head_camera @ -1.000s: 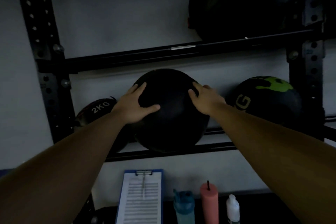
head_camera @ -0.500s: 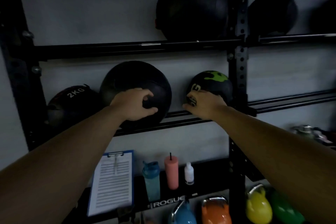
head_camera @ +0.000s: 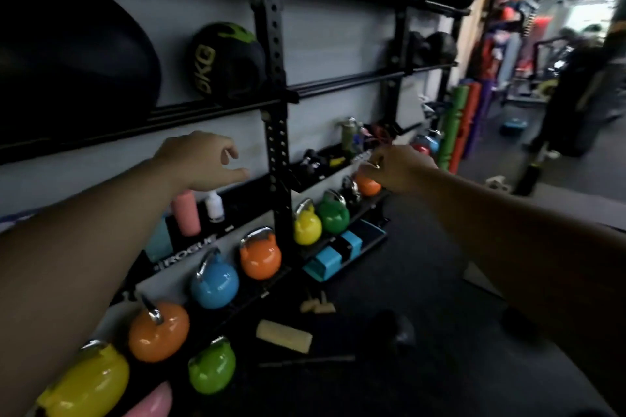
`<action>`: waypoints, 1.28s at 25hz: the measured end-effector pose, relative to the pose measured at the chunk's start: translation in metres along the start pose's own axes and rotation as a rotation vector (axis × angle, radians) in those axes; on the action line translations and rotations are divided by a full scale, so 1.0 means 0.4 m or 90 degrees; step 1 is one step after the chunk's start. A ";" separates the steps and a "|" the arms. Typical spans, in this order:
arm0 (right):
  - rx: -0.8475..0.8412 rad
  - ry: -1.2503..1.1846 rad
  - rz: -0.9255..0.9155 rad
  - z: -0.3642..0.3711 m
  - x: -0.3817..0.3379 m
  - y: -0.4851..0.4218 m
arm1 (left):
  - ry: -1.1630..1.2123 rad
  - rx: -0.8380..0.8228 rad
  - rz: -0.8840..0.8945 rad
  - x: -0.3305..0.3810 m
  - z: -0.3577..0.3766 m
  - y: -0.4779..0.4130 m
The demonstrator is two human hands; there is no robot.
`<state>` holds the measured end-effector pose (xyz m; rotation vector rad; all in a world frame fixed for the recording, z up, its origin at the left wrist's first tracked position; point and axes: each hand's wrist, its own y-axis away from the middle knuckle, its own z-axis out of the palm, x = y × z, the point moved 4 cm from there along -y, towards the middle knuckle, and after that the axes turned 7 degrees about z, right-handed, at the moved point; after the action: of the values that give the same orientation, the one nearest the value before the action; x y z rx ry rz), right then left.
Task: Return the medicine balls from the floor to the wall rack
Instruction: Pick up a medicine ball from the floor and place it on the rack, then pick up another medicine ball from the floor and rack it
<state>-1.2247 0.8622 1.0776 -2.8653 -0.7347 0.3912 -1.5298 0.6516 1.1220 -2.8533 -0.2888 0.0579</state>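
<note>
Both my bare arms reach forward in a dim gym, and neither hand holds anything. My left hand hangs in the air below the ball rail with its fingers loosely curled and apart. My right hand is also free, fingers bent and slightly apart, out in front of the low shelves.

The black wall rack runs along the white wall on my left. On its middle rail I count two medicine balls in the near bay: a large plain black medicine ball at the far left, partly cut off by the frame edge, and beside it a smaller black ball with green markings, resting against an upright post. More dark balls sit further along that rail and on the rail above, too blurred to count.

One dark ball lies on the black floor, near the low shelf and well apart from both hands. Another dark round shape lies further right; I cannot tell what it is.

On the low shelves I count nine kettlebells clearly: three orange, two yellow, two green, and two blue. A pink bottle and a small white bottle stand on a shelf under my left wrist.
</note>
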 end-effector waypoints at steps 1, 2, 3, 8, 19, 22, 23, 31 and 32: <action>0.001 0.001 0.030 -0.014 0.061 0.048 | 0.019 -0.011 0.014 0.046 0.015 0.003; -0.001 0.001 0.057 -0.027 0.117 0.093 | 0.036 -0.020 0.027 0.093 0.025 0.007; -0.003 -0.004 0.085 -0.036 0.173 0.135 | 0.049 -0.029 0.038 0.140 0.035 0.011; -0.036 -0.058 0.190 -0.032 0.394 0.293 | 0.109 -0.073 0.087 0.382 0.115 0.009; -0.212 -0.025 0.225 0.150 0.858 0.389 | 0.113 -0.236 0.159 0.998 0.403 -0.123; -0.183 -0.017 0.188 0.135 0.946 0.327 | 0.111 -0.221 0.135 1.083 0.424 -0.178; -0.186 -0.022 0.176 0.139 0.972 0.309 | 0.120 -0.229 0.128 1.105 0.439 -0.191; -0.272 -0.060 0.165 0.340 1.049 0.122 | 0.130 -0.312 0.098 1.099 0.667 -0.344; -0.289 -0.053 0.164 0.387 1.053 0.086 | 0.121 -0.320 0.109 1.091 0.717 -0.382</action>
<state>-0.8979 1.0525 0.8335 -3.4085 -0.5203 0.4248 -1.1508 0.9595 0.8824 -3.3407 -0.0153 -0.2915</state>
